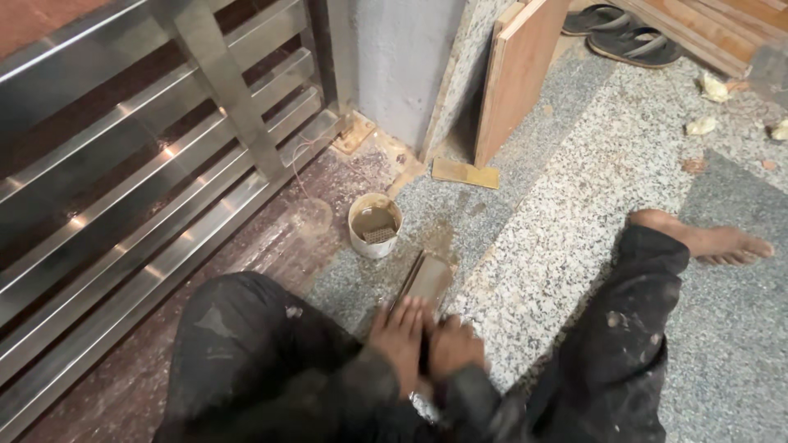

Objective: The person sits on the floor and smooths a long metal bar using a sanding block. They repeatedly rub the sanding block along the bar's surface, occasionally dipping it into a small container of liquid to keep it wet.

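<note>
Both hands (423, 340) pressed flat on grey block (427, 279); white cup (374, 226) beside.

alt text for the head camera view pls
Both hands, left hand beside right hand, press a flat block onto a granite floor. A small tub of murky liquid stands just beyond, beside a steel railing.

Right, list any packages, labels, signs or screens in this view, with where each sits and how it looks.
No labels, signs or screens show.
Nearest to a package: a small round cup, white outside with murky brown liquid inside, on the granite floor just ahead of the flat grey-brown block that the left hand and right hand press on.
</note>
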